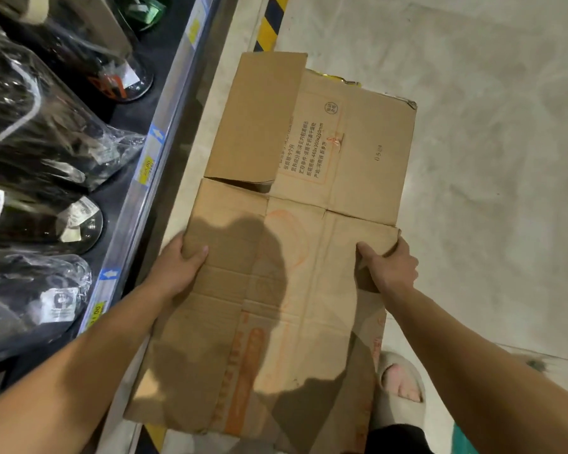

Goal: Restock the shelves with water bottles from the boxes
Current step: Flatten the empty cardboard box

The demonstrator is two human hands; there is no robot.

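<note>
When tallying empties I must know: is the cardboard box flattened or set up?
Flattened: the cardboard box is one flat creased sheet, gripped at its side edges by the left hand and right hand.

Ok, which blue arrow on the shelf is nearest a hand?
The nearer blue arrow, just left of the left hand; the other blue arrow sits farther up the shelf edge.

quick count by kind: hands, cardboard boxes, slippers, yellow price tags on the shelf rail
bare hands: 2, left hand and right hand
flattened brown cardboard box: 1
beige foam slipper: 1
yellow paper price tags on the grey metal shelf rail: 3
total: 7
</note>
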